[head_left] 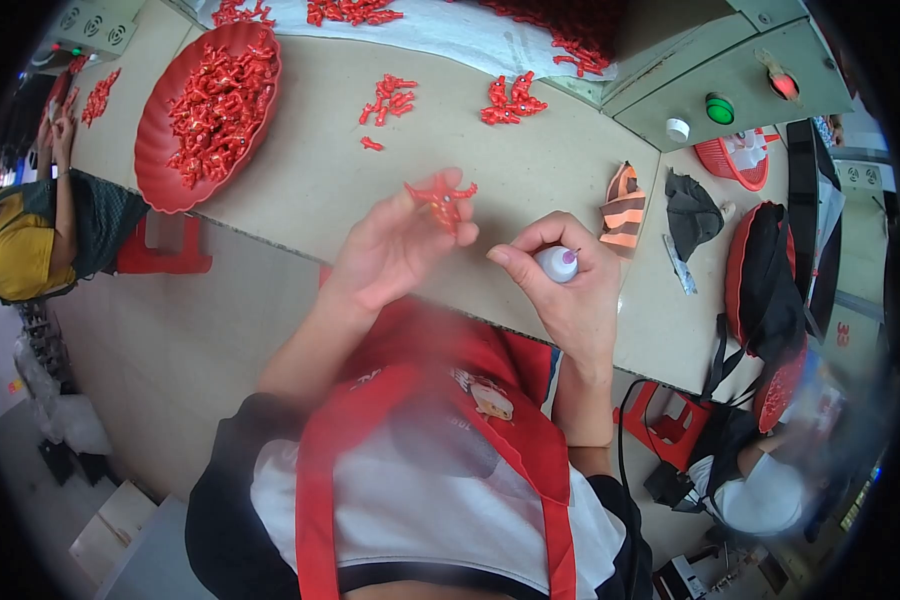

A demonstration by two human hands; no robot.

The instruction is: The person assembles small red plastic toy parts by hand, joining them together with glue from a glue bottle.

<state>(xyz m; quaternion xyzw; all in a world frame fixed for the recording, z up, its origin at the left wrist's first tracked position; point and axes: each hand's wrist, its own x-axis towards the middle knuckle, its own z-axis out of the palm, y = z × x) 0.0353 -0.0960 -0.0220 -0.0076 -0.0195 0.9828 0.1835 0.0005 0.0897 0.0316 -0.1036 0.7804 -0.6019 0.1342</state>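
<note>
My left hand [395, 245] is raised over the near part of the table, its fingertips closed on a small red plastic figure [442, 203] with thin limbs. Both are slightly blurred. To its right, my right hand [585, 300] wraps round a small white squeeze bottle [553, 264] with a purple tip, which stays apart from the figure. Beyond my hands, a loose group of red pieces [393, 98] lies on the table, with a single piece [371, 144] nearer me. Another cluster of red figures [513, 100] sits farther right.
A red scalloped tray [152, 150] heaped with red figures stands at the left edge. Striped cloth [622, 212], black cloth [692, 215] and a red basket [715, 160] lie right, below a machine [700, 80] with a green button. Other people sit at the left [30, 240] and right [760, 495].
</note>
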